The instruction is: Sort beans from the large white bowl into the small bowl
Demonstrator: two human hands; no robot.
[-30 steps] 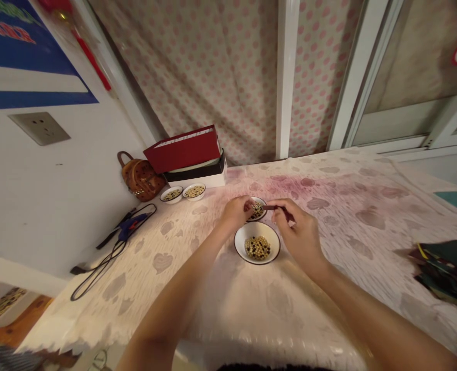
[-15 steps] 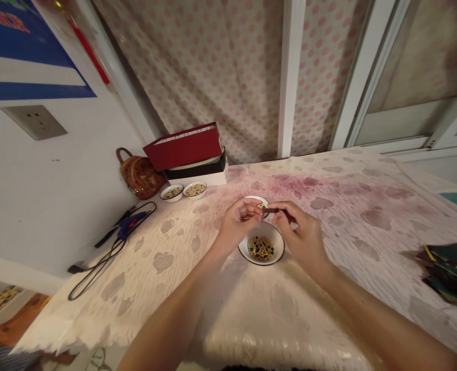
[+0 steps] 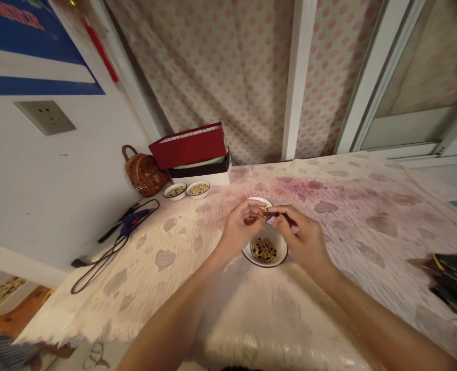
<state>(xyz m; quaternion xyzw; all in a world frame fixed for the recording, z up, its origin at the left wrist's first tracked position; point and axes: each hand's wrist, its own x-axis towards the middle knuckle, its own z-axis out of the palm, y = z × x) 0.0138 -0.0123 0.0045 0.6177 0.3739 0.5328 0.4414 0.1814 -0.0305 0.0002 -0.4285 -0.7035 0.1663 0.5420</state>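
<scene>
Above a white, dark-rimmed bowl [image 3: 278, 234] of mixed pale and black beads [image 3: 263, 250], both hands meet. A thin dark reddish-brown strip [image 3: 270, 214] spans the gap between them. My left hand [image 3: 238, 226] is closed, its thumb and fingers at the strip's left end. My right hand [image 3: 306, 234] pinches the right part, with some of the strip running under its fingers. Its exact kind is too small to make out. A second white bowl [image 3: 260, 200] with similar beads sits just behind, partly covered by the fingers.
Two bead bowls [image 3: 175, 191] stand at the back left, before stacked boxes [image 3: 193, 149] and a brown mini backpack [image 3: 145, 172]. A blue glue gun [image 3: 133, 221] with its cord lies on the left. Dark green cloth [image 3: 455, 278] lies at the right edge of the patterned tablecloth [image 3: 166, 309].
The whole view has shifted slightly, so the scene sits a little further right. Both hands keep their hold on the strip, with only small finger movement.
</scene>
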